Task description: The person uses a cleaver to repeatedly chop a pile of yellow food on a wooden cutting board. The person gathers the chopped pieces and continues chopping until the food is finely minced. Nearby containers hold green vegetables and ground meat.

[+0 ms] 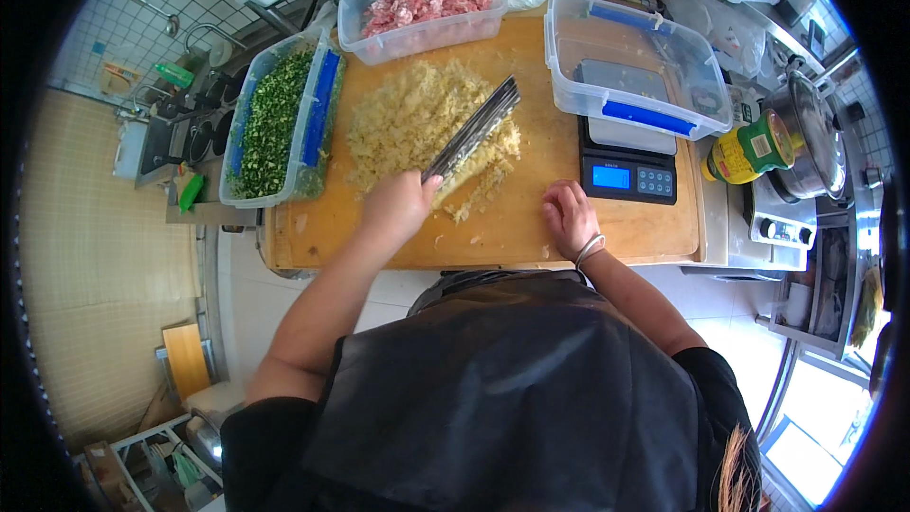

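My left hand (399,208) grips the handle of a cleaver (475,129), whose wide blade is streaked with wet bits and slants over the pile. Under and around the blade, a mound of finely chopped pale-yellow food (405,114) spreads over a wooden cutting board (370,245). Some of it lies in a loose strip along the blade's lower edge. My right hand (571,219) rests on the board near its front edge, fingers curled in, with a bangle at the wrist. Just beyond that hand stands a black digital scale (624,188) with a lit blue display.
Left stands a plastic box of chopped greens (274,121); behind the mound, a box of minced meat (430,3). A clear box with blue latches (633,75) sits on the scale. Right are a yellow-green canister (746,149) and a steel pot (810,135) on a cooker.
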Motion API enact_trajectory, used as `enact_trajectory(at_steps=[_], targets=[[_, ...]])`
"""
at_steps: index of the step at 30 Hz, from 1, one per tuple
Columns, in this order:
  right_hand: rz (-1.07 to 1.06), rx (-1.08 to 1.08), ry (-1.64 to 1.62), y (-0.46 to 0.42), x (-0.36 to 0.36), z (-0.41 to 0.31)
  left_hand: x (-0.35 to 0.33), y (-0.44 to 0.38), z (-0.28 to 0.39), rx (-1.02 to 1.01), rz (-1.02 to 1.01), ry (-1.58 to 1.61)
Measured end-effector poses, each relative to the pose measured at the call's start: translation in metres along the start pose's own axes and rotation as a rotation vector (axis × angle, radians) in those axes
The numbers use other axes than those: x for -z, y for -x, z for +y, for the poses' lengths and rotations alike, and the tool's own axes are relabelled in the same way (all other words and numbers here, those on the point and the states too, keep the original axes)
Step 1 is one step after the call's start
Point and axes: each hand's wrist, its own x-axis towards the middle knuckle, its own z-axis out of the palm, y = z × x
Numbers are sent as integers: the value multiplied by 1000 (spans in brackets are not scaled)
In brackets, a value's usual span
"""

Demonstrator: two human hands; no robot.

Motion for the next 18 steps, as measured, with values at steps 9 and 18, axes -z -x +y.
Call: enact_trajectory(at_steps=[9, 18], targets=[[7, 32, 10, -1, 1, 0, 15, -10, 5, 113, -88, -63], [3, 46, -16, -2, 1, 0, 19, -20, -10, 144, -48, -70]])
